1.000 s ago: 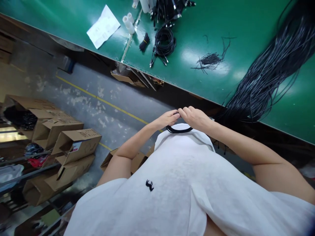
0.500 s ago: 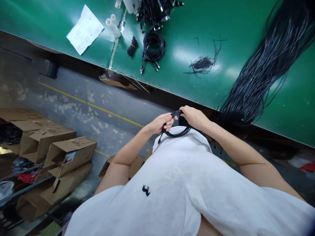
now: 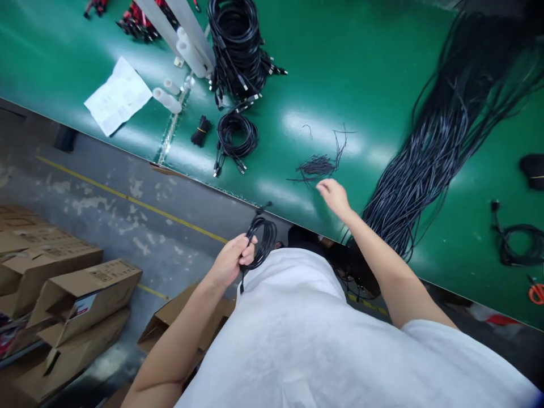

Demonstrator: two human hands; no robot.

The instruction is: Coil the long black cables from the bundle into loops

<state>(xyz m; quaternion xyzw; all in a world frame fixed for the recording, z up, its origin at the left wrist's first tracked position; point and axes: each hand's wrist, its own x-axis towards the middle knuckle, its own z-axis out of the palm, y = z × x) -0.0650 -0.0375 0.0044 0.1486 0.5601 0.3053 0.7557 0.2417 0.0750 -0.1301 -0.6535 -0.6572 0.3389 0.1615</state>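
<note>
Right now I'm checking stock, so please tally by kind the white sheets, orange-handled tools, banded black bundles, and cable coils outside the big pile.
White sheet: 1
Orange-handled tool: 1
Banded black bundles: left one, right-edge one: 2
Cable coils: held coil in left hand, middle coil, right coil: 3
Total: 7

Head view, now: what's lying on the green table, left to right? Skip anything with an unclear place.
White paper sheet → small white rolls → tied black bundle → single coiled black cable → loose pile of short black strands → long black cable bundle.
</note>
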